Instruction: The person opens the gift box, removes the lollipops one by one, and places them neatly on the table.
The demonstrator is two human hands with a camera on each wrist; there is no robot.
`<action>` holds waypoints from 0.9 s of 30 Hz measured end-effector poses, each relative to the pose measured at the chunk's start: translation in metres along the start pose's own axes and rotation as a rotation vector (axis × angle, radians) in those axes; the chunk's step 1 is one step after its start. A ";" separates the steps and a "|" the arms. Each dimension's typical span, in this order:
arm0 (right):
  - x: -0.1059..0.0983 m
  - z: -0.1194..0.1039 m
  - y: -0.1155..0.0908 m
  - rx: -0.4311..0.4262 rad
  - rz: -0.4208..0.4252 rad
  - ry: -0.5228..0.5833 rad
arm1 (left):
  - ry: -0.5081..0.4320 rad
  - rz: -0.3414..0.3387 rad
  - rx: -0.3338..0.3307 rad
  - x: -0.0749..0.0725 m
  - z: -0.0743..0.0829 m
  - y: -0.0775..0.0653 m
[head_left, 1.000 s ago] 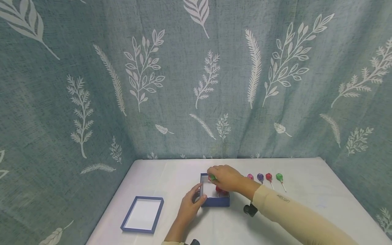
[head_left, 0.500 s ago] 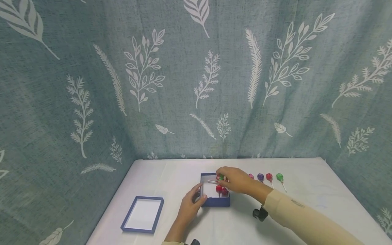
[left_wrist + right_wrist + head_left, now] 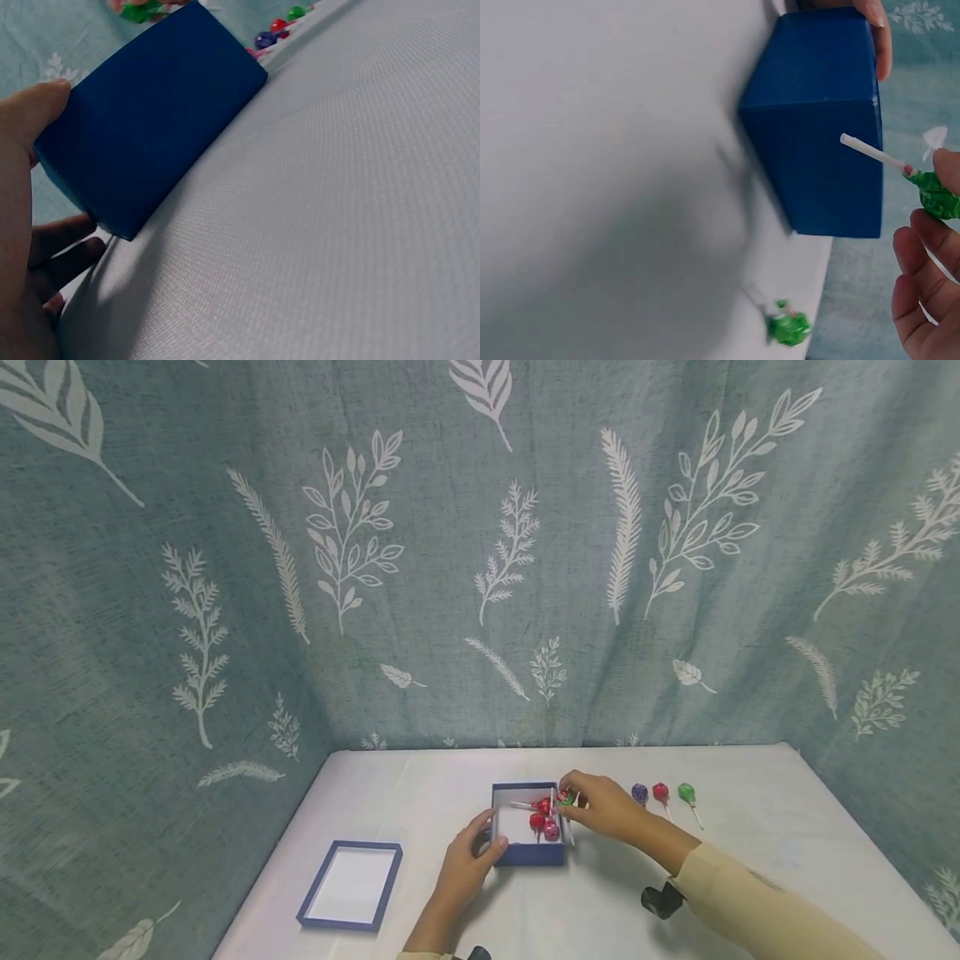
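My left hand point(image 3: 463, 858) holds the near left corner of an open blue box point(image 3: 529, 855), thumb at the front and fingers along the left side. Several red and pink wrapped lollipops point(image 3: 545, 825) lie inside, toward the right. Over the box's right rim, my right hand point(image 3: 611, 810) pinches a green-wrapped lollipop point(image 3: 937, 196) by its head. Its white stick point(image 3: 871, 151) points toward the box's blue side in the right wrist view. The head view also shows red beside the green at the fingertips.
A blue-rimmed lid point(image 3: 349, 885) with a white inside lies at the left of the white table point(image 3: 450, 777). Right of the box are a purple lollipop point(image 3: 639, 793), a red lollipop point(image 3: 660, 792) and a green lollipop point(image 3: 686, 792). A patterned curtain point(image 3: 450, 568) surrounds the table.
My right hand has moved right, from above the box's inside to its right rim, with the green lollipop. More lollipops in the box now show. The left hand stays put.
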State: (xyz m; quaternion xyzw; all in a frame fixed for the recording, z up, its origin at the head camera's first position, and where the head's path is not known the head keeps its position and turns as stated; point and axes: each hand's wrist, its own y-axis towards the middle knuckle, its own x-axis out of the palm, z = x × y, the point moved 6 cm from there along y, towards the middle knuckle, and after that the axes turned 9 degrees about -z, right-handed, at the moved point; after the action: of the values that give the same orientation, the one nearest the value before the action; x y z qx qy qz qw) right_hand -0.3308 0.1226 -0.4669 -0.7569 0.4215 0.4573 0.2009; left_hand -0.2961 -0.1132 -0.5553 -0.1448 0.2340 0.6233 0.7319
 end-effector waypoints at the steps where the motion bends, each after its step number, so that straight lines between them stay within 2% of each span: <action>1: 0.000 0.002 -0.003 -0.003 0.004 0.005 | 0.000 0.001 0.002 0.000 0.000 0.000; 7: 0.003 0.011 -0.019 -0.044 0.025 0.033 | 0.006 0.004 0.004 0.000 0.000 0.000; 21: 0.013 0.033 -0.043 0.037 0.063 0.113 | -0.002 0.005 0.000 0.001 -0.001 -0.001; 27: 0.017 0.038 -0.052 0.013 0.097 0.137 | 0.001 0.008 -0.003 0.002 -0.001 0.000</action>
State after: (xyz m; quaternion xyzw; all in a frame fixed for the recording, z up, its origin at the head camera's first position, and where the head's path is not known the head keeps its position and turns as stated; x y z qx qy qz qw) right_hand -0.3045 0.1706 -0.5051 -0.7639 0.4731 0.4110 0.1541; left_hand -0.2964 -0.1124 -0.5571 -0.1453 0.2341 0.6266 0.7290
